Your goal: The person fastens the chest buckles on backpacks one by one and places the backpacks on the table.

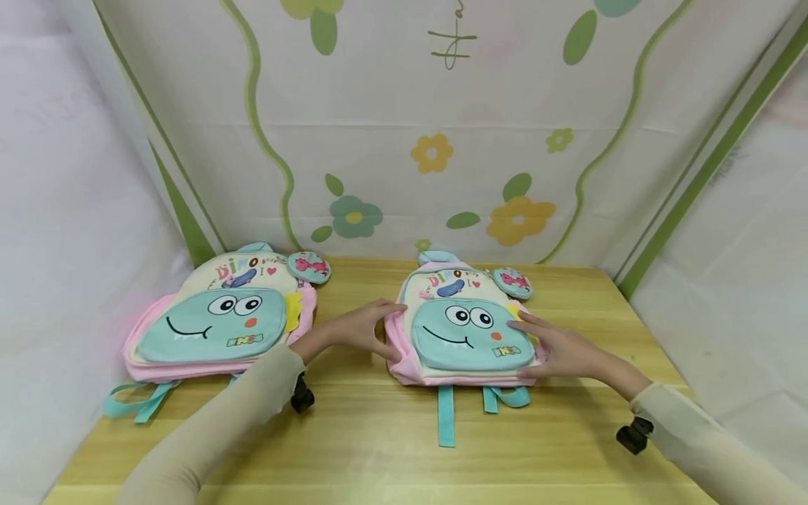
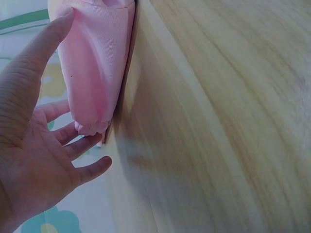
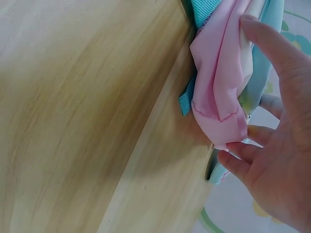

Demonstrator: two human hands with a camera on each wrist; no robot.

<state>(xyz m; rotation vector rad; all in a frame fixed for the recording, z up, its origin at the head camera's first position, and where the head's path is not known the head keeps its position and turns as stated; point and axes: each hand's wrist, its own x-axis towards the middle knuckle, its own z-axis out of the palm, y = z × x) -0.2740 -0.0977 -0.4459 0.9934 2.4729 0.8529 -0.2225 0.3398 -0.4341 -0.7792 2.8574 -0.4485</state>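
One dinosaur-face backpack (image 1: 467, 333) is laid face up on a wood-grain desk (image 1: 353, 435), its two sides flanked by a person's hands. By the left hand (image 1: 360, 326), fingers loosely spread, the pink side panel (image 2: 95, 63) is touched; in the left wrist view the thumb is set against this fabric. By the right hand (image 1: 558, 348), also spread, the opposite side is touched near the lower corner, with the forefinger laid over the edge of the turquoise front pocket (image 1: 451, 347); nothing is pinched by either hand. A round pouch (image 1: 513, 283) is attached near the top, and a turquoise strap (image 1: 445, 417) is extended from the bottom edge across the desk. A second backpack (image 1: 211, 326) of matching design is placed to the left, well apart from the first and partly covered by the left sleeve (image 1: 221, 414). Behind both, a floral cloth (image 1: 379, 91) is hung.
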